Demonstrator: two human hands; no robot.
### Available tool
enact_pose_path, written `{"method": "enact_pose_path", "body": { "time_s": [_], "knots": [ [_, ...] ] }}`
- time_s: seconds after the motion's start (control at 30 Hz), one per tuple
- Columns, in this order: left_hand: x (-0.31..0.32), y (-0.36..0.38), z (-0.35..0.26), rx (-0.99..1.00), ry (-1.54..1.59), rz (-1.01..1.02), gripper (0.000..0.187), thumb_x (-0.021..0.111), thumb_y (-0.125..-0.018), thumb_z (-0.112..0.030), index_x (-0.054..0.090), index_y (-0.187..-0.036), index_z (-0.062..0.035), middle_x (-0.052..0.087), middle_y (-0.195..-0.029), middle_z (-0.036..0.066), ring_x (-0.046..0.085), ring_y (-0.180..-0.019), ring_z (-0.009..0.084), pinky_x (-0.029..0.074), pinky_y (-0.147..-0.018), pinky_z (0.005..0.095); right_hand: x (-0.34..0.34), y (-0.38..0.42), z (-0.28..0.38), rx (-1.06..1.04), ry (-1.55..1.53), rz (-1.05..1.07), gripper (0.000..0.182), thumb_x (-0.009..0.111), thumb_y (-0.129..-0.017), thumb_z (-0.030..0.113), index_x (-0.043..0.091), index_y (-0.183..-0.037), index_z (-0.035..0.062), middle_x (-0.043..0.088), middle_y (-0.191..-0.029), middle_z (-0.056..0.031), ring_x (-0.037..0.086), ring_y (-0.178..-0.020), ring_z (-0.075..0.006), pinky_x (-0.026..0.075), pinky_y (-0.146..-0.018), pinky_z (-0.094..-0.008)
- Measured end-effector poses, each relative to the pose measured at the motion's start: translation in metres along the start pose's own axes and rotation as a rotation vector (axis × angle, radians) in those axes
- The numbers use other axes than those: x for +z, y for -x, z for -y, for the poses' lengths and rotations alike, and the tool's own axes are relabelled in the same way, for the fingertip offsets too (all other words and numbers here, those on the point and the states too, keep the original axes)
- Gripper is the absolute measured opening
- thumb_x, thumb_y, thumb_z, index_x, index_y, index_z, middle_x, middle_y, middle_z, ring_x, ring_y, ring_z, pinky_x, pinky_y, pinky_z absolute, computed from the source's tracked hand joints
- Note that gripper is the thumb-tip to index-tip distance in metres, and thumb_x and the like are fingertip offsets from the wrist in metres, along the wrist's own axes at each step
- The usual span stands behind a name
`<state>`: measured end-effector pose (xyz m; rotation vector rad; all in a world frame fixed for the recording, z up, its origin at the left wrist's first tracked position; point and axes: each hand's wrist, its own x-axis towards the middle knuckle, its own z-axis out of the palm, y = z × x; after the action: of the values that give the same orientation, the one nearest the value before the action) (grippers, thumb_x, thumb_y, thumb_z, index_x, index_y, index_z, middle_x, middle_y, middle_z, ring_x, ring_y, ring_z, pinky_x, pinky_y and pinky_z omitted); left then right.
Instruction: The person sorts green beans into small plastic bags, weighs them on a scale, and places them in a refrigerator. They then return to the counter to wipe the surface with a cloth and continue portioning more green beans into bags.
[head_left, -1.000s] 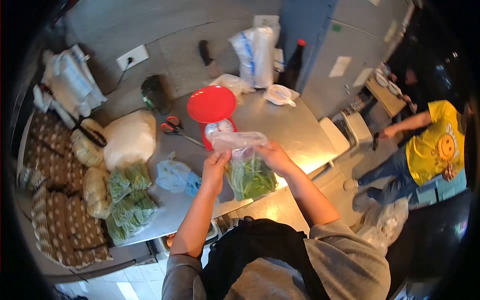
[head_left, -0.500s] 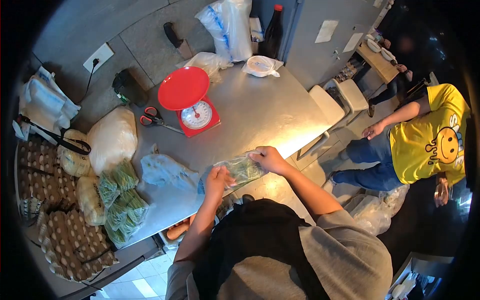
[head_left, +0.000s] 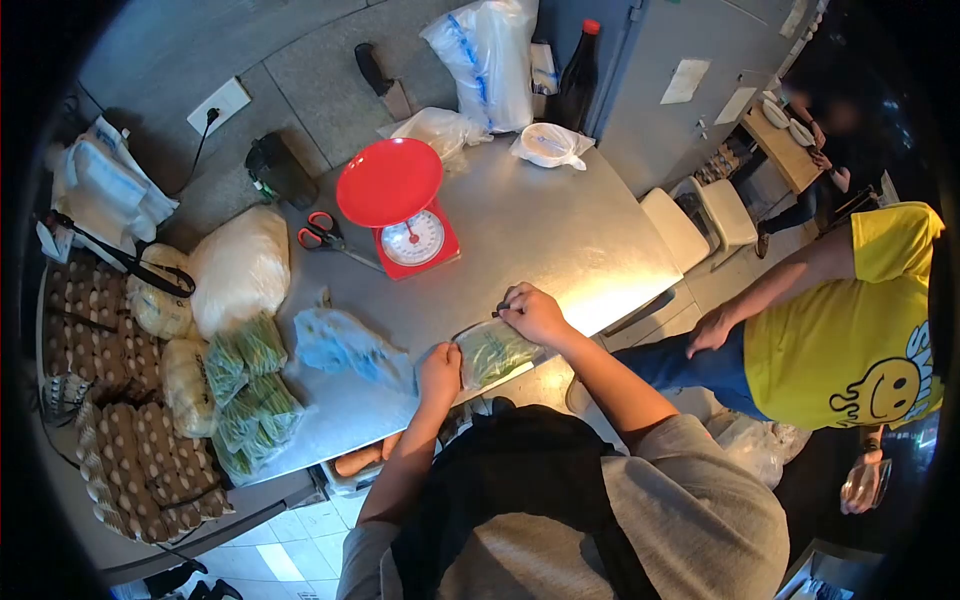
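A clear plastic bag of cut green vegetables (head_left: pixel 493 353) is held at the near edge of the steel table, low in front of my body. My left hand (head_left: pixel 440 376) is closed on the bag's left end. My right hand (head_left: pixel 535 316) grips its upper right part, and a small dark bit shows by the fingertips, too small to name. Left of my left hand lies a crumpled pale blue plastic bag (head_left: pixel 345 345). Further left, several similar bags of greens (head_left: pixel 255 400) are piled up.
A red kitchen scale (head_left: pixel 410 240) stands at mid-table beside scissors (head_left: pixel 320 235). Egg trays (head_left: pixel 150 470) and a large white bag (head_left: pixel 240 270) fill the left side. A covered bowl (head_left: pixel 550 146) sits at the back. A person in a yellow shirt (head_left: pixel 845 340) stands close on the right.
My left fingers have closed up on the bag's end, and the bag now hangs more slanted between my hands. The person in yellow has come nearer. The view has shifted slightly.
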<state>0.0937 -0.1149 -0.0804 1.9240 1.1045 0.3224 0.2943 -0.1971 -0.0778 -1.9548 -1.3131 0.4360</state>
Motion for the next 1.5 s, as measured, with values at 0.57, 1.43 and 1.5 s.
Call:
{"method": "enact_pose_path", "body": {
  "time_s": [0.57,1.43,1.5],
  "knots": [
    [-0.015,0.008,-0.042,0.751,-0.124,0.137,0.06,0.073,-0.059,-0.005,0.053,-0.116,-0.0037,0.052,-0.122,0.014,0.047,-0.117,0.0317,0.037,-0.098,0.0388,0.012,-0.008,-0.001,0.106,0.153,0.031,0.019,0.058,-0.073,0.02,0.064,-0.072,0.0017,0.061,-0.082,-0.0154,0.06,-0.076,-0.034,0.049,-0.069,-0.0405],
    [-0.041,0.041,-0.01,-0.064,0.894,0.267,0.049,0.071,-0.077,-0.011,0.048,-0.119,0.0012,0.058,-0.11,0.007,0.055,-0.099,0.0151,0.043,-0.089,0.0298,-0.001,0.014,0.056,0.181,-1.081,0.593,0.048,0.064,-0.08,0.008,0.046,-0.124,0.0002,0.057,-0.109,-0.0055,0.054,-0.099,-0.0144,0.043,-0.088,-0.0285],
    [-0.05,0.043,-0.008,-0.019,0.732,0.285,0.051,0.069,-0.079,-0.014,0.046,-0.12,0.002,0.057,-0.112,0.008,0.055,-0.1,0.016,0.043,-0.089,0.0299,0.004,0.015,0.07,0.213,-0.887,0.593,0.052,0.069,-0.075,0.007,0.048,-0.122,0.0008,0.058,-0.107,-0.0053,0.056,-0.095,-0.0151,0.046,-0.084,-0.0294]
  ]
}}
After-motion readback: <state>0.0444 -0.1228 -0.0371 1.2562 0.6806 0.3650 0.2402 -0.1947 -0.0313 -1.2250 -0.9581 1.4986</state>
